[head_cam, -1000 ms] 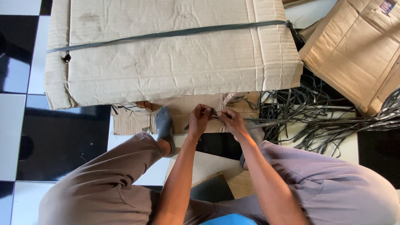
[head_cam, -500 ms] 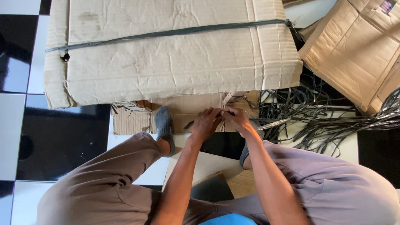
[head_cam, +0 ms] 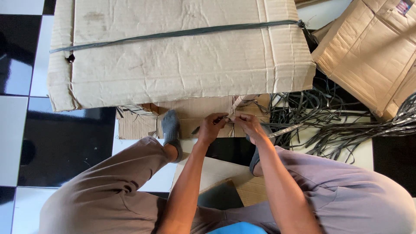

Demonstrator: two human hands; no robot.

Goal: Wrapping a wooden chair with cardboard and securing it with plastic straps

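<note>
My left hand and my right hand meet just below the near edge of a big flat cardboard bundle. Both pinch a thin dark plastic strap that trails right toward a heap of straps. The fingertips of the two hands almost touch. A dark strap band runs across the top of the bundle. A smaller cardboard sheet lies under the hands.
A tangled heap of dark straps lies on the floor at right. More folded cardboard sits at the upper right. My feet in grey socks rest by the bundle. Black and white floor tiles spread to the left.
My hands stay close together on the strap; the left hand has shifted slightly right and down, then settled, and the strap end moved a little with the fingers.
</note>
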